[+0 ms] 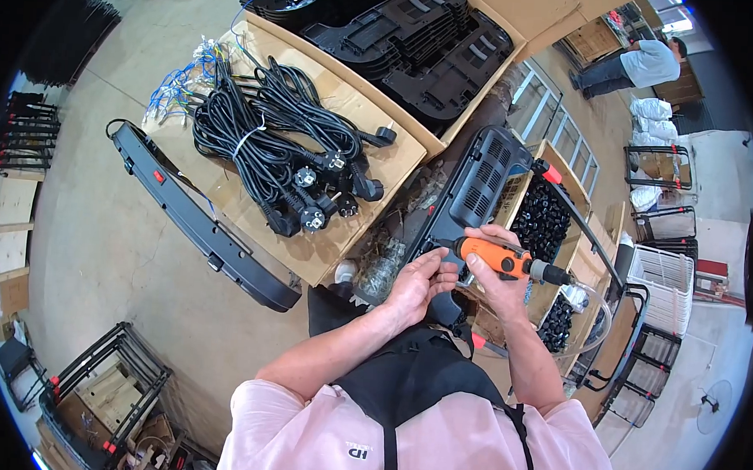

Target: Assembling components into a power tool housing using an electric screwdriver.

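Observation:
My right hand (pixel 502 278) is wrapped round an orange air screwdriver (pixel 492 253), its black nose pointing left and a clear hose trailing from its rear. Just below the tool's tip is my left hand (pixel 425 283), its thumb and forefinger pinched together and the other fingers curled. Whatever the pinch holds is too small to make out. Both hands are over a long black plastic housing (pixel 431 225), which lies slanted in front of me. On its far end sits a black vented cover (pixel 485 181).
Bundled black power cables (pixel 258 154) lie on cardboard (pixel 397 152) at left, beside a curved black panel (pixel 204 227). Beyond them stands a carton of black plastic shells (pixel 434 61). Wooden bins hold small black parts (pixel 545 217) at right. A person (pixel 648 66) stands farther back.

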`<state>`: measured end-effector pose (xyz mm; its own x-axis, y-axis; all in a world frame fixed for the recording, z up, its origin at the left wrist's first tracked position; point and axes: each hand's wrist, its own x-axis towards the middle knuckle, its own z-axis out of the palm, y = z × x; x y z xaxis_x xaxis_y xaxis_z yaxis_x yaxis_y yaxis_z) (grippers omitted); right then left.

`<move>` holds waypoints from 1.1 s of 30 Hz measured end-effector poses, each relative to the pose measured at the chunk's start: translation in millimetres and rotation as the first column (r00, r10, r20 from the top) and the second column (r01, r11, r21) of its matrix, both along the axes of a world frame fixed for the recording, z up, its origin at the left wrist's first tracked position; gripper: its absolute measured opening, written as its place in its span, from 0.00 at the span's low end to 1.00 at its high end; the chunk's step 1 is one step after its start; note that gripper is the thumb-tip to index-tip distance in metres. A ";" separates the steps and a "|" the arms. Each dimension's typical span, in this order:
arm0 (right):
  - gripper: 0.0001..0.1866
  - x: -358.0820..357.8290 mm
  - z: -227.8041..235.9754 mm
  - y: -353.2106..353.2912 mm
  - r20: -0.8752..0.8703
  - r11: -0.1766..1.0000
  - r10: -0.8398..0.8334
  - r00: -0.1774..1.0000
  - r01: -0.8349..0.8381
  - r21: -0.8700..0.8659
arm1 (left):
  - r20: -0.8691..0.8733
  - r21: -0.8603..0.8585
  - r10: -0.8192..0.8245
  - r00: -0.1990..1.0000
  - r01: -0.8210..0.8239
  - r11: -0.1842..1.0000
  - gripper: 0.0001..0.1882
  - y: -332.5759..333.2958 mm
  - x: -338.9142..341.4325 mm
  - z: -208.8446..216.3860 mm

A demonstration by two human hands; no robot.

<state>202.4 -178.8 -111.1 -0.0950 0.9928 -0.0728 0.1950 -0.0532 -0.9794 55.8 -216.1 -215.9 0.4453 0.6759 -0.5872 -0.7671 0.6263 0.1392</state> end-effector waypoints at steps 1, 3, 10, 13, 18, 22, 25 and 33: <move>0.26 0.1 -0.4 -0.2 -0.003 1.000 -0.008 1.000 0.008 0.009 | -0.001 -0.001 0.001 1.000 -0.001 1.000 0.15 -0.4 -0.4 -1.0; 0.26 -0.3 -0.3 -2.3 -0.007 1.000 -0.017 1.000 0.017 0.016 | 0.003 0.013 0.003 1.000 -0.003 1.000 0.16 -1.2 -1.2 -3.2; 0.27 5.6 -4.2 2.4 -0.019 0.997 -0.079 0.997 0.078 -0.005 | 0.022 0.026 -0.002 1.000 0.001 1.000 0.19 -1.2 -0.8 -11.5; 0.27 6.0 -4.9 1.4 -0.038 0.994 -0.104 0.994 0.102 -0.047 | 0.014 0.018 -0.014 1.000 0.014 1.000 0.19 0.8 -2.2 -8.5; 0.23 10.4 -0.8 7.4 0.060 0.995 0.092 0.994 -0.094 0.029 | 0.014 0.016 -0.035 0.999 0.035 0.999 0.18 2.8 -2.9 -4.6; 0.21 9.7 8.8 18.2 0.221 0.974 0.224 0.949 -0.225 -0.023 | 0.031 0.028 -0.021 0.999 0.020 0.999 0.17 0.8 -2.5 -9.8; 0.21 11.6 4.2 22.9 0.234 0.969 0.243 0.941 -0.249 -0.003 | 0.029 0.035 -0.026 0.999 0.025 0.999 0.17 0.6 -1.7 -8.4; 0.23 -0.5 3.8 25.4 0.228 0.955 0.297 0.927 -0.284 -0.088 | 0.001 0.074 -0.034 0.999 0.033 0.997 0.17 -2.8 0.7 -12.7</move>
<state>201.9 -153.4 -107.3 -0.3523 0.9185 -0.1797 0.4345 -0.0096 -0.9006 56.5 -219.0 -228.6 0.4696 0.7022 -0.5352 -0.7462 0.6396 0.1845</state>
